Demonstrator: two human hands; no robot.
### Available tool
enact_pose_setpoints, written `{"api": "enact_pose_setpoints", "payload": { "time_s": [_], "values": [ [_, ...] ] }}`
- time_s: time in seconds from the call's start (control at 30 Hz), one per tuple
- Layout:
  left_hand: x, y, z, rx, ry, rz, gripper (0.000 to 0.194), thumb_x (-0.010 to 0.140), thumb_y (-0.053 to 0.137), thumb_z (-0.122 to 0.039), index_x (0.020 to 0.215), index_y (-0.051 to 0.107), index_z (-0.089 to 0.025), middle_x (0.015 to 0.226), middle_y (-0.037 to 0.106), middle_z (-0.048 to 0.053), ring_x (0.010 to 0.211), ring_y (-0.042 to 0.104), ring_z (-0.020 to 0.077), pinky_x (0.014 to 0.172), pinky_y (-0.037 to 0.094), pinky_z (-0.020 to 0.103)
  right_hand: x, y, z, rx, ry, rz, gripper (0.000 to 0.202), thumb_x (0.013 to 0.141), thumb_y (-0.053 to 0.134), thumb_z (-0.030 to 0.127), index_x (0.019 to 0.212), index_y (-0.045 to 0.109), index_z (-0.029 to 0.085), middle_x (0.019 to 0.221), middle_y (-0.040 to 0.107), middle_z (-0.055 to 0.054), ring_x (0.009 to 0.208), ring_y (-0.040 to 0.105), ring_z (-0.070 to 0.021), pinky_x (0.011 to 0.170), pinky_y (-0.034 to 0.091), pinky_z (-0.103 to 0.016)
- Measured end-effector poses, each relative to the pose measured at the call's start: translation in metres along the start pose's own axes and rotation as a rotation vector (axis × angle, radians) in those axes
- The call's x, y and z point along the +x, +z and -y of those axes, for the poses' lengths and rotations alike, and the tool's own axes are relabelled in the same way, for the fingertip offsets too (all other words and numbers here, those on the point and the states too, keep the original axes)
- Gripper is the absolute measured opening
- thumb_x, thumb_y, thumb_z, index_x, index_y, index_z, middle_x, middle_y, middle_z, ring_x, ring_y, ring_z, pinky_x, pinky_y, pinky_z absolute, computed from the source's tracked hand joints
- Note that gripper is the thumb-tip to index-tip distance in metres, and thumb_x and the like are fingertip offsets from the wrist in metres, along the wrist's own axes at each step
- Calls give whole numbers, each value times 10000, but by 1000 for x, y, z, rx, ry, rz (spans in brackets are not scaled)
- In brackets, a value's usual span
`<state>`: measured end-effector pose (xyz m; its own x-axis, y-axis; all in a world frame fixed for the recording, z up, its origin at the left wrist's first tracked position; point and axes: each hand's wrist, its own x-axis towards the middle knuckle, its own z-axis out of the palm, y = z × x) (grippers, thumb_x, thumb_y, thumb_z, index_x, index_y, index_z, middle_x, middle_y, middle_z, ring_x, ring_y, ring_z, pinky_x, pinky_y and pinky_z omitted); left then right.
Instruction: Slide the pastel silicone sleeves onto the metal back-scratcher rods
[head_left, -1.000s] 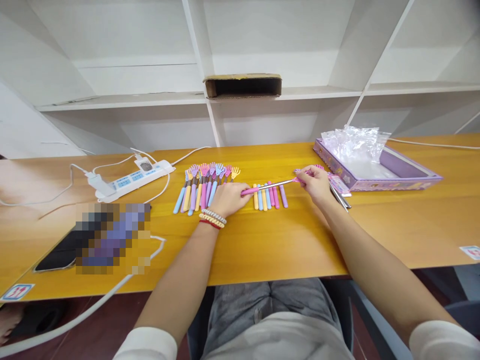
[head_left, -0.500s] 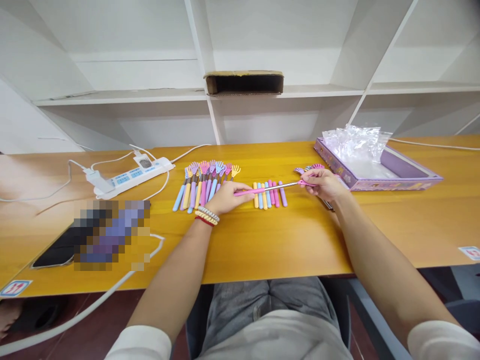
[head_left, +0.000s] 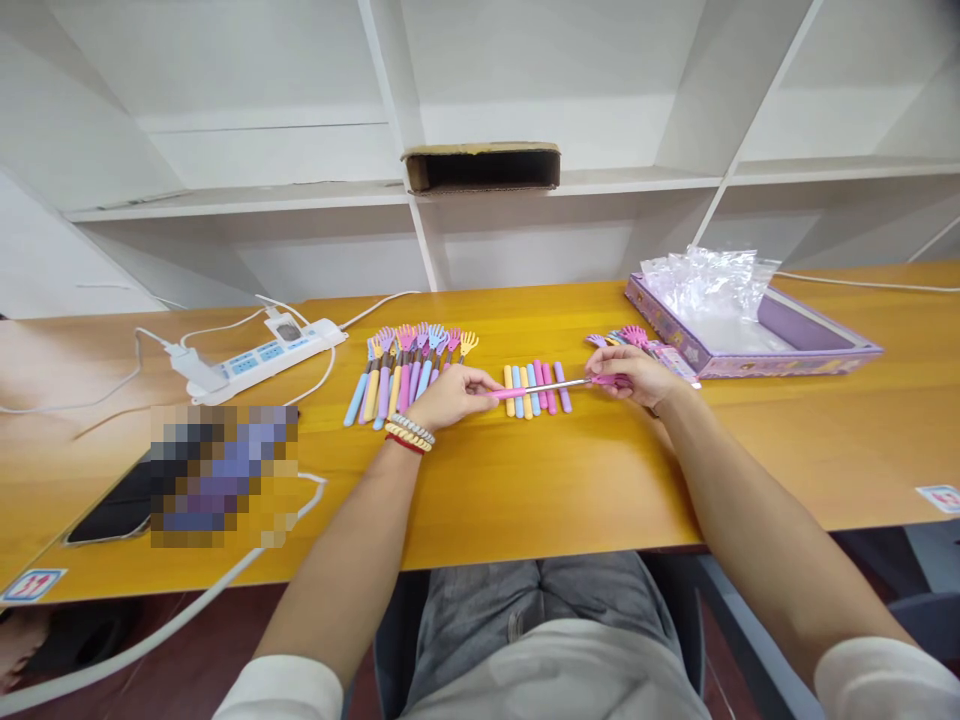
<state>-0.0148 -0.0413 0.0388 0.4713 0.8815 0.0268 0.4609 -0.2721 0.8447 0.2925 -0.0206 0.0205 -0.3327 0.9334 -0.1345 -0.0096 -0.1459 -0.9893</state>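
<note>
A pink back scratcher (head_left: 559, 385) with a metal rod stretches level between my two hands. My left hand (head_left: 459, 395) pinches its pink handle, and my right hand (head_left: 634, 375) is closed round the pink claw end, partly hiding it. Below the rod, loose coloured handles (head_left: 528, 390) lie side by side in yellow, blue, pink and purple. Left of them rests a row of whole back scratchers (head_left: 405, 365), claws pointing away from me. Behind my right hand is a small pile of claw heads (head_left: 634, 336), partly covered by the hand.
A purple box (head_left: 795, 366) holding clear plastic bags (head_left: 709, 290) stands at the right. On the left are a white power strip (head_left: 266, 358) with cables and a dark phone (head_left: 112, 510) beside a blurred patch. A cardboard box (head_left: 484, 168) sits on the shelf behind.
Both hands have shifted slightly, with the right a little nearer the left. The claw end has turned within my right hand, and less of the metal rod shows. The view has moved slightly.
</note>
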Motion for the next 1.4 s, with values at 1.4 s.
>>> {"api": "enact_pose_setpoints", "payload": {
  "time_s": [1.4],
  "values": [
    [-2, 30, -17, -189, -87, -110, 116, 666, 642, -213, 715, 659, -109, 445, 486, -46, 406, 350, 49, 421, 227, 199, -1, 43, -7, -13, -52, 67, 149, 556, 783, 212, 621, 666, 144, 572, 672, -58, 384, 491, -76, 295, 243, -165]
  ]
}}
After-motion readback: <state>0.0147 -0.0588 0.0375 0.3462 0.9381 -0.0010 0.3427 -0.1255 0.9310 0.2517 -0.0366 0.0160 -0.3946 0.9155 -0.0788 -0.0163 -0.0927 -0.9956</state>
